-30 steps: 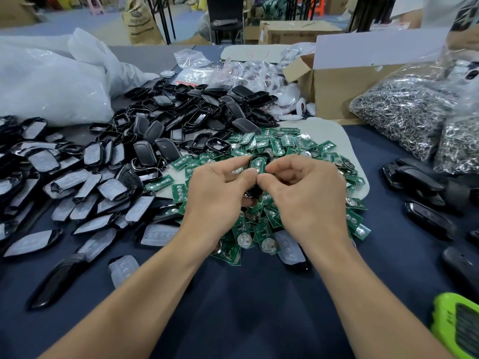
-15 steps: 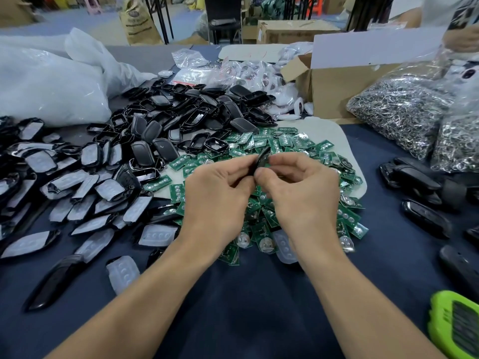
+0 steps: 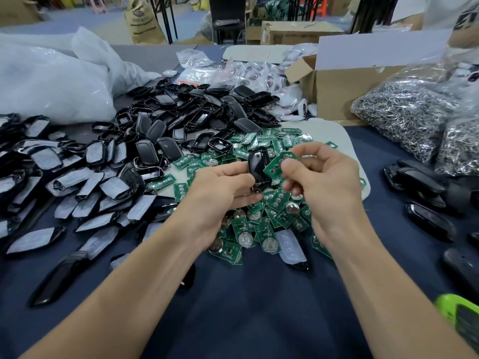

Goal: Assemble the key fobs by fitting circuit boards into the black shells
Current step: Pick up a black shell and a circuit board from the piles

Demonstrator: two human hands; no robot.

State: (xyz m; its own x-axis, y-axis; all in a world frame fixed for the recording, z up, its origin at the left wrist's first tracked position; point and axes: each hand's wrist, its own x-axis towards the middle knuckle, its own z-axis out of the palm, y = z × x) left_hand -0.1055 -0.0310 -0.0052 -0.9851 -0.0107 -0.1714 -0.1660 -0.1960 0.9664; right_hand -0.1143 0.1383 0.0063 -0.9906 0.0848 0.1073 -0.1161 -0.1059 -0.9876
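Your left grip (image 3: 223,195) curls round a black shell (image 3: 258,167) above the board pile (image 3: 264,230); right grip (image 3: 324,182) pinches a circuit board (image 3: 277,165) just beside it. Skewed entry: you may jam or drop it

No text, brand or number can be read anywhere. The brown sack (image 3: 141,20) at the far end carries a dark round print with lines of lettering, too blurred to make out. A clear bag (image 3: 197,75) behind the black pile has a label with a red stripe; its wording is too small. The green boards (image 3: 264,233) bear tiny white markings that do not resolve into characters. A shirt (image 3: 464,16) at the top right shows a dark print, cut off by the frame's edge and illegible.
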